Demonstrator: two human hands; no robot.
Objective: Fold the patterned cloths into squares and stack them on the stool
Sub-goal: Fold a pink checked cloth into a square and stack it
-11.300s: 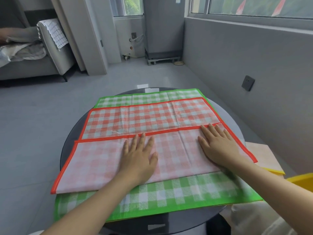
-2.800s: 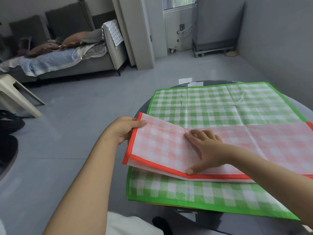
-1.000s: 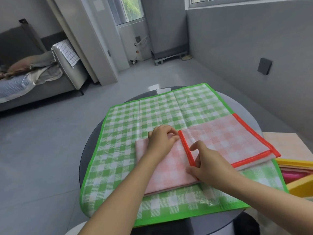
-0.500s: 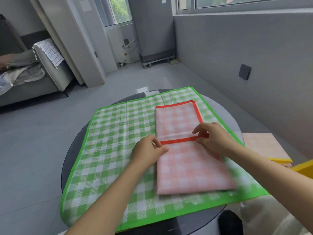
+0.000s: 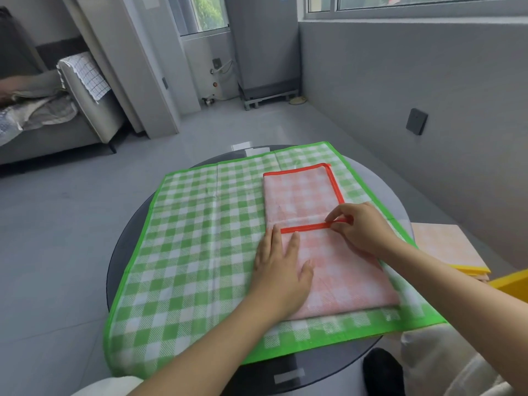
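A pink checked cloth with a red hem (image 5: 303, 192) lies folded into a long strip on the right half of a spread green checked cloth (image 5: 200, 241). Both rest on a round dark glass table (image 5: 125, 244). My left hand (image 5: 281, 270) lies flat with straight fingers on the pink cloth's near half, just below a red hem that crosses it. My right hand (image 5: 363, 227) pinches that red hem at its right end. A folded peach and yellow cloth (image 5: 445, 250) sits on the stool to the right, partly hidden by my right arm.
A grey wall with a dark socket (image 5: 416, 121) runs along the right. A yellow object (image 5: 511, 284) pokes in at the right edge. A grey sofa (image 5: 57, 121) with heaped laundry stands at the far left across open grey floor.
Over the earlier frames the pink cloth was folded from a wide sheet into a narrow strip. In the last half second my left hand went from pinching the hem to lying flat.
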